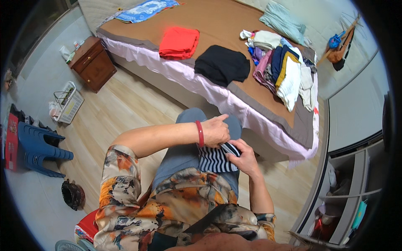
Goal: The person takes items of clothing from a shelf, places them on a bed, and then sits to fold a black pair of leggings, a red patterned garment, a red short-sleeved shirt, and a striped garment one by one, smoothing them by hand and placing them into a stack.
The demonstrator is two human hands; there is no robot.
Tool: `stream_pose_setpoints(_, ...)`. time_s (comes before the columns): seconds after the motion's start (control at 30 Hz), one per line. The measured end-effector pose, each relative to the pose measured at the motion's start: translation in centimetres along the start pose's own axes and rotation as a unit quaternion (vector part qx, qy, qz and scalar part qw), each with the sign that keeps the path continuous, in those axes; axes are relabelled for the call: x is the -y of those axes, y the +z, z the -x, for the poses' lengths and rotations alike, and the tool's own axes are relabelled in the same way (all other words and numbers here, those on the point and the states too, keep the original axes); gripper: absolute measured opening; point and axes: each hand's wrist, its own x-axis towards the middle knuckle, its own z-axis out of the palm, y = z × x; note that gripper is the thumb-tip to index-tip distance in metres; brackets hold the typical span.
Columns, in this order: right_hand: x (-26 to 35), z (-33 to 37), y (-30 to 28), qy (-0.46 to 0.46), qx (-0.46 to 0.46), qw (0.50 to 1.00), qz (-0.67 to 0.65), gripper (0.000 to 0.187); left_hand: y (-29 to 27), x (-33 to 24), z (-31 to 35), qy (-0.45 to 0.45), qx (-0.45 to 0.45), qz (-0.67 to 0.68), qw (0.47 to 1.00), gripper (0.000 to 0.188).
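On my lap lies a small striped garment (214,160), navy and white, partly folded. My left hand (215,129), with a red band at the wrist, presses down on its upper edge. At the cloth's right corner my right hand (244,157) pinches the fabric with fingers closed on it. I sit facing a bed (268,117) with a brown cover. A folded red cloth (179,42) and a folded black cloth (222,65) lie on the bed beyond my knees.
A heap of unfolded clothes (282,69) sits on the bed's right part, a blue patterned towel (144,10) at its far end. A wooden nightstand (93,63), white basket (69,102) and blue stool (37,148) stand left. Open shelves (347,201) are at right.
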Motion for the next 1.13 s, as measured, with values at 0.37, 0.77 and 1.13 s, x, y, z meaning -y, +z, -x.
stream_pose_setpoints(0.37, -14.5, -11.0, -11.3, 0.048, -0.276, 0.953, 0.111, 0.017, -6.2, 9.9, 5.8, -0.25, -0.042, 0.078, 0.964, 0.032)
stream_pose_setpoints(0.77, -19.9, -14.4, -11.3, 0.088, -0.381, 0.834, 0.389, 0.013, -8.7, 28.8, 6.4, -0.458, -0.216, 0.41, 0.758, 0.026)
stream_pose_setpoints(1.13, -21.3, -14.9, -12.2, 0.101, -0.374, 0.846, 0.366, 0.009, 1.2, 51.5, 12.4, -0.514, -0.437, 0.326, 0.662, 0.059)
